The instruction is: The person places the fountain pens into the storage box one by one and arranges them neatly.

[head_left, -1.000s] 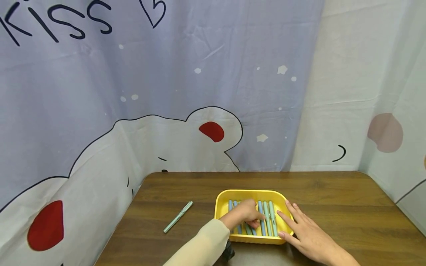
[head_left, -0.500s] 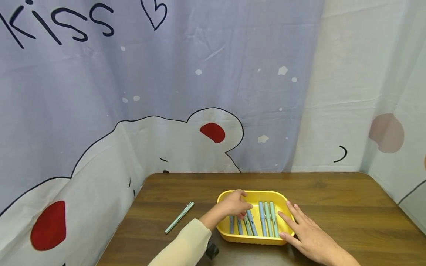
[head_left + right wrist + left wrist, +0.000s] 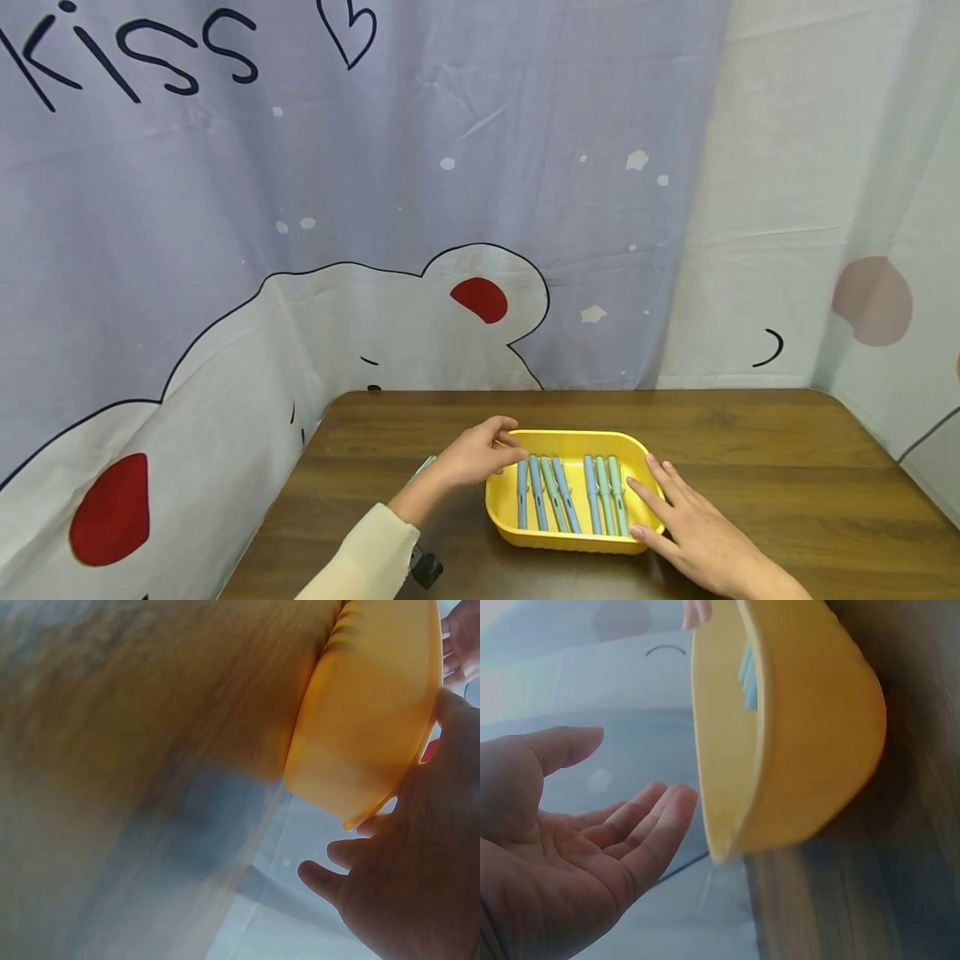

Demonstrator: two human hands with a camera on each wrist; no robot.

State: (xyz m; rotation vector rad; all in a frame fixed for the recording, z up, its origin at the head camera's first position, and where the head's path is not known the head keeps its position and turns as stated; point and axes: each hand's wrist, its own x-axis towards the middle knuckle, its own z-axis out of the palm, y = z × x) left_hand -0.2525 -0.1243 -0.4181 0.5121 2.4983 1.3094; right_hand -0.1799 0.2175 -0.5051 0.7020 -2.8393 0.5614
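Note:
A yellow tray [image 3: 573,542] stands on the table with several blue and green pens [image 3: 550,496] lying side by side in its left half. Three more pens [image 3: 605,493], one blue and two green, lie in its right half. My left hand [image 3: 472,454] hovers at the tray's left rim, fingers loosely bent and holding nothing; the left wrist view shows its palm [image 3: 577,855] beside the yellow wall. My right hand [image 3: 697,533] rests on the right rim with spread fingers. Behind my left wrist, a green pen [image 3: 423,466] on the table is mostly hidden.
The brown wooden table [image 3: 787,467] reaches back to a printed curtain [image 3: 600,208] that hangs along its far edge and sides. A small black device [image 3: 426,568] sits at my left wrist.
My left hand has lifted off the pens and moved left to the tray's rim, uncovering the left group and covering most of the loose green pen. My right hand stays in place.

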